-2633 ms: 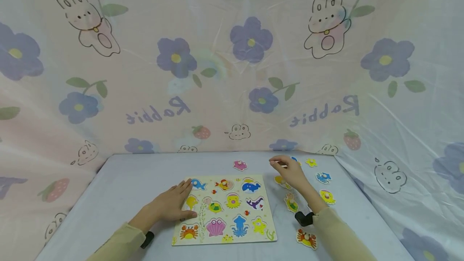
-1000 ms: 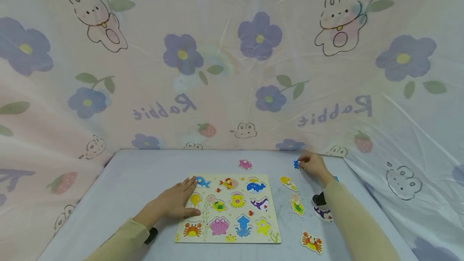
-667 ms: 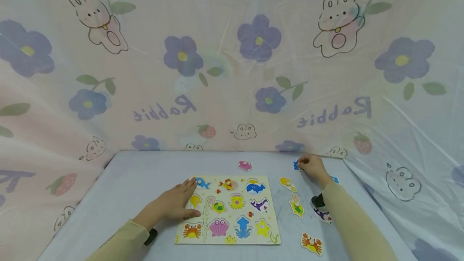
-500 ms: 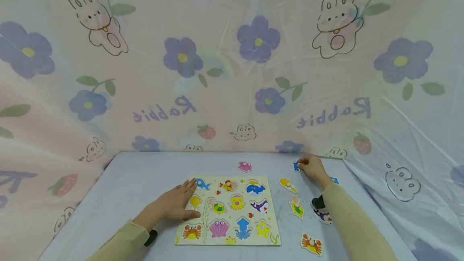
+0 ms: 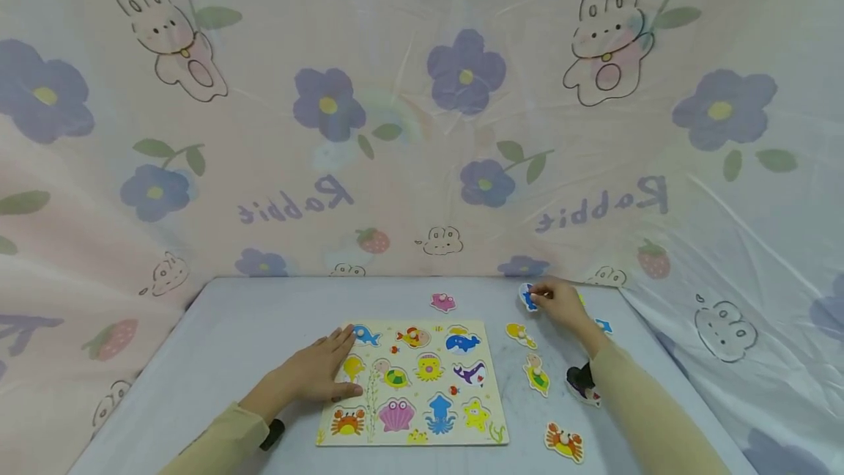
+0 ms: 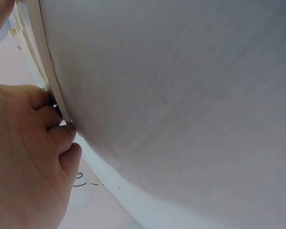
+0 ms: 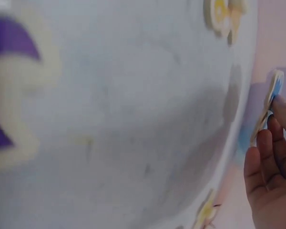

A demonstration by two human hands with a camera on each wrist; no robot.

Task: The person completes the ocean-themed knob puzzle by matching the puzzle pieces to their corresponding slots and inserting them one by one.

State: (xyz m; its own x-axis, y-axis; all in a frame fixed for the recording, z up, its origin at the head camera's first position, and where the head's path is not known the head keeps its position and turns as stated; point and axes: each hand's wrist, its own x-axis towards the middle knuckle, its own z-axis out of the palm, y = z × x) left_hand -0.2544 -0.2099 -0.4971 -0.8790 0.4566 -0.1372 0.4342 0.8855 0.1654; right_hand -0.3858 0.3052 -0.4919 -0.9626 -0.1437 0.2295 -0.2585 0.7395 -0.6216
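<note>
My left hand lies on the left side of a wooden sea-animal puzzle board, thumb on its face. In the left wrist view its fingertips touch the board's edge. At the back right, my right hand pinches a blue-and-white puzzle piece between thumb and fingers. The piece is tilted up off the table in the right wrist view, where its blue face shows partly. A blue fish piece and a red-yellow fish piece, both knobbed, sit in the board's top row.
Loose pieces lie right of the board: a yellow one, a turtle, a crab and a purple-white one, partly behind the right wrist's black strap. A pink piece lies behind the board. A patterned cloth hangs behind the table.
My right hand moved to the back right, took hold of the blue-and-white piece and has just lifted it slightly leftward. The left hand has stayed on the board.
</note>
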